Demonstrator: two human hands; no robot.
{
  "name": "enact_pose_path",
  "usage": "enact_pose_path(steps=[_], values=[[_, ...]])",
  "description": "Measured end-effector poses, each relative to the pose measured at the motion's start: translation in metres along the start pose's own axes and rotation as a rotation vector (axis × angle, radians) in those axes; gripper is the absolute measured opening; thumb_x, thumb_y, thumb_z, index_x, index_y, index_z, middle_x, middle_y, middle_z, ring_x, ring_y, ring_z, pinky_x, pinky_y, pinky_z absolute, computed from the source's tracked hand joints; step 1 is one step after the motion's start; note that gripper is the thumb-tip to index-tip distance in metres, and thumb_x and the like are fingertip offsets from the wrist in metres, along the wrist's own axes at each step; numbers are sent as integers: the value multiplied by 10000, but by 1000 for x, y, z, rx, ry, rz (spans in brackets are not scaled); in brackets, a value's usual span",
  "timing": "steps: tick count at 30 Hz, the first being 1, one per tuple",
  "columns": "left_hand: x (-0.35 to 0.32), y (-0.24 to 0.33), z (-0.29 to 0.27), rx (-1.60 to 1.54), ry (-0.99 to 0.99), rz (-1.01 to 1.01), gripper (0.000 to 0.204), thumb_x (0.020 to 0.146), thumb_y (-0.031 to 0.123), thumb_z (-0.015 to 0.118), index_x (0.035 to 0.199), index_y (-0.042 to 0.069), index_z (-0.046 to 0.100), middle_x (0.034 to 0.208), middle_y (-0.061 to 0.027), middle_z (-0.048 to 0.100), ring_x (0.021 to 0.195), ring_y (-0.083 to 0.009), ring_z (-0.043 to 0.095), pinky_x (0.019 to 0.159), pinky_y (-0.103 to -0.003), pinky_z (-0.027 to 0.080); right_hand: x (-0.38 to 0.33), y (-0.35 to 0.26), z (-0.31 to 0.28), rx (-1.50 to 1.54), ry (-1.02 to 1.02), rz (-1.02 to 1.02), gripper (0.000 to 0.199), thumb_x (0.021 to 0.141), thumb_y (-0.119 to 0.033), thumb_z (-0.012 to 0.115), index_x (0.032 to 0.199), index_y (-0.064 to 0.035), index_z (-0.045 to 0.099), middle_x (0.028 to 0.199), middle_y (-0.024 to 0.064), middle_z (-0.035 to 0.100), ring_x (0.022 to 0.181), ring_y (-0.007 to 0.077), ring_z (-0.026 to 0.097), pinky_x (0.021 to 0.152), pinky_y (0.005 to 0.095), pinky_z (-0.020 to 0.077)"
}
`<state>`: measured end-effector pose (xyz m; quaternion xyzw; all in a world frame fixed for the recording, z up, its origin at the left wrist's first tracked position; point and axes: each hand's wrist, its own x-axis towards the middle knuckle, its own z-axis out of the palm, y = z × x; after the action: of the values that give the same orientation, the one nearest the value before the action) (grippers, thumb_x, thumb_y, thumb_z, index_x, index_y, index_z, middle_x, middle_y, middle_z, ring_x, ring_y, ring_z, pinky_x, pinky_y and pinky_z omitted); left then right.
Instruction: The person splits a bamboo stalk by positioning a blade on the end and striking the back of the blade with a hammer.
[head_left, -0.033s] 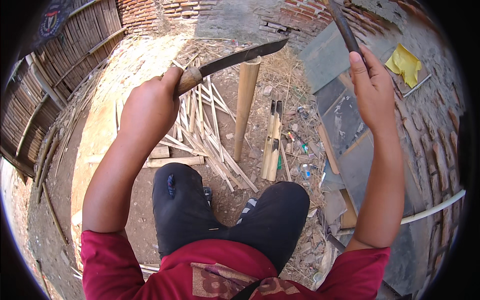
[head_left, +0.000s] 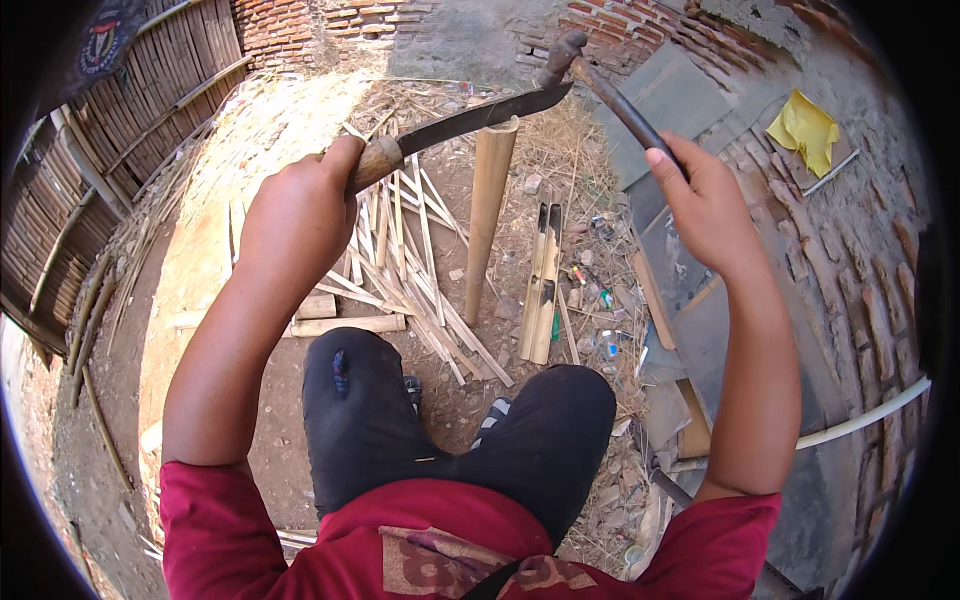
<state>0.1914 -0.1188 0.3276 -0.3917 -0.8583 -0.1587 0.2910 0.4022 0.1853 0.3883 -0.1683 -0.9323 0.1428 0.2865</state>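
My left hand (head_left: 300, 205) is closed around the wooden handle of a machete (head_left: 480, 114), whose dark blade points away to the right. The blade lies across the top end of an upright bamboo pole (head_left: 490, 210). In my right hand (head_left: 708, 195), fingers wrapped round its handle, is a hammer (head_left: 622, 108). The hammer's head is at the machete's tip, just beyond the bamboo; whether the two touch I cannot tell. The pole's lower end reaches the ground in front of my knees.
Thin bamboo strips (head_left: 415, 270) lie piled left of the pole, with short bamboo lengths (head_left: 350, 325) near my left knee. Split bamboo halves (head_left: 540, 300) lie to the right. Dark sheets (head_left: 740, 340) and a yellow scrap (head_left: 805, 130) are by the brick wall (head_left: 870, 310).
My right hand has come left and slightly down. The hammer has swung down so its head now shows at the machete's tip. My left hand and the machete have hardly moved.
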Motion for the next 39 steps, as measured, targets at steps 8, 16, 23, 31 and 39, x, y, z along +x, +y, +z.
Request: enact_pose_path(steps=[8,16,23,31,39], values=[[3,-1,2,19,12,10,301,878,67,646,1176,91,614,767,-237,671,734,-436,674,675,-536,537,3,0,-5,257,275,-51,492,1053,-426,577,1313,-14,639,745,19,577,680,116,529,628,311,430],[7,-5,-1,35,-17,-5,302,880,71,649,1181,84,618,772,-240,672,744,-437,675,694,-537,534,3,-11,-5,226,279,-10,476,1052,-411,582,1322,-24,639,777,25,607,712,135,565,669,318,462],[17,-5,4,26,13,32,289,876,66,648,1164,82,619,769,-240,673,742,-441,675,688,-536,535,5,18,14,11,210,-42,477,1052,-419,587,1340,-42,645,749,-24,552,689,84,498,630,272,413],[17,2,4,13,10,15,269,874,51,635,1141,83,619,778,-236,679,745,-441,677,685,-541,534,12,21,27,126,250,-5,519,1040,-434,600,1328,-5,640,761,16,590,721,115,553,684,305,463],[17,-4,3,49,1,18,250,888,56,625,1137,86,620,803,-226,687,743,-434,677,689,-535,536,28,7,-3,341,352,-55,498,1038,-438,599,1279,-7,665,770,11,589,752,115,560,698,294,463]])
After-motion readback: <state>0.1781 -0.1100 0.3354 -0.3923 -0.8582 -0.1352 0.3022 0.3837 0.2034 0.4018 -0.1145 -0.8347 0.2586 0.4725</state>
